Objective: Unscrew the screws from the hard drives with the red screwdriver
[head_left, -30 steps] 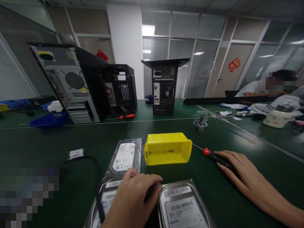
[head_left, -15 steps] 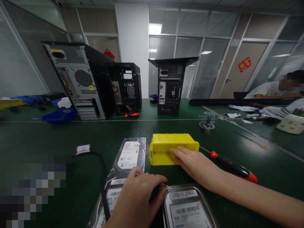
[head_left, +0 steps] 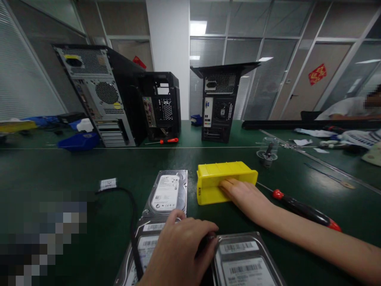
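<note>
My left hand is over the hard drives, thumb and forefinger closed near the corner of the right-hand hard drive. A small dark bit shows between those fingertips, too small to name. Beneath that hand lies another hard drive, with a Seagate-style hard drive behind it. My right hand reaches into the yellow bin, which lies tipped with its opening toward me. The fingertips are hidden inside the bin, and its contents do not show.
A large red-and-black screwdriver lies right of the bin. On the left runs a black cable. Computer cases stand at the back, near a small screwdriver. A clear plastic cup-shaped piece stands right. A person sits far right.
My right hand has pushed deeper into the yellow bin, its fingers now more hidden. The left hand keeps its pinch by the drive's corner. The whole view has shifted slightly.
</note>
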The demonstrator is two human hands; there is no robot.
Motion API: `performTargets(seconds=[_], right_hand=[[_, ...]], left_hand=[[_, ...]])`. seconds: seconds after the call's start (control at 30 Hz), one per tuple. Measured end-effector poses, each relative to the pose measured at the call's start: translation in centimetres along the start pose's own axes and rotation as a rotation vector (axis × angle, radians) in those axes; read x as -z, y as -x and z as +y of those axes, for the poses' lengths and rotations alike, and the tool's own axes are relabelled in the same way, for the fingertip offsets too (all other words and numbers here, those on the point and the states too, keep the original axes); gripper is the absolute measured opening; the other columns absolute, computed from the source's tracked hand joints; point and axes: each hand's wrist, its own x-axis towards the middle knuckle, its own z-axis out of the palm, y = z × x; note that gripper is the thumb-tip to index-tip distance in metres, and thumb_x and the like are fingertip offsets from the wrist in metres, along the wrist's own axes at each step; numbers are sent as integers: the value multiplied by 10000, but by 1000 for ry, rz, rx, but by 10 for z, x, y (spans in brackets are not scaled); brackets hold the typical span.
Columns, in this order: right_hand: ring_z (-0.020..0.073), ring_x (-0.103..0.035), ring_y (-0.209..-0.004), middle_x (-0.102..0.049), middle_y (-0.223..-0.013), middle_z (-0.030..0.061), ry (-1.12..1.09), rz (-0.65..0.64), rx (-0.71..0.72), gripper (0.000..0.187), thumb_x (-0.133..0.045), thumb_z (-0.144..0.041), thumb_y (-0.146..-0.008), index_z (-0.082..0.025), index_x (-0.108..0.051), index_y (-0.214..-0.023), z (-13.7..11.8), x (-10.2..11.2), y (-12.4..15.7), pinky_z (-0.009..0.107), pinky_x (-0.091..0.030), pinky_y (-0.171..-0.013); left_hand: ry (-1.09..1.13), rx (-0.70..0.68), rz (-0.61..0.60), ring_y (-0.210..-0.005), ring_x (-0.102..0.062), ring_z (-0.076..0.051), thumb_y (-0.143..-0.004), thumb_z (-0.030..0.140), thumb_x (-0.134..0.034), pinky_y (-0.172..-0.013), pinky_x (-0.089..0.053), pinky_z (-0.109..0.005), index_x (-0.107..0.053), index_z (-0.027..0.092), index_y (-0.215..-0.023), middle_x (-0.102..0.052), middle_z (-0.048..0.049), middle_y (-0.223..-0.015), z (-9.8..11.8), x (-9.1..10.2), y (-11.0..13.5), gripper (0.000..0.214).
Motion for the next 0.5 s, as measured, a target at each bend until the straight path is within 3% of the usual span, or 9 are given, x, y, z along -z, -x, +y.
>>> performTargets(seconds=[0.5], right_hand=[[105,-545,-880,-541,-997,64,-7,71,57,315,-448,-328,-861,-99,-499,-1071,12,-9,0,292,-494,-774]], left_hand=[[-6,-9,35,-688,-619,-164,-798,154,-526,-706,-324,-360,-601,283,-917,-685,82,-852,-1,-3,1,191]])
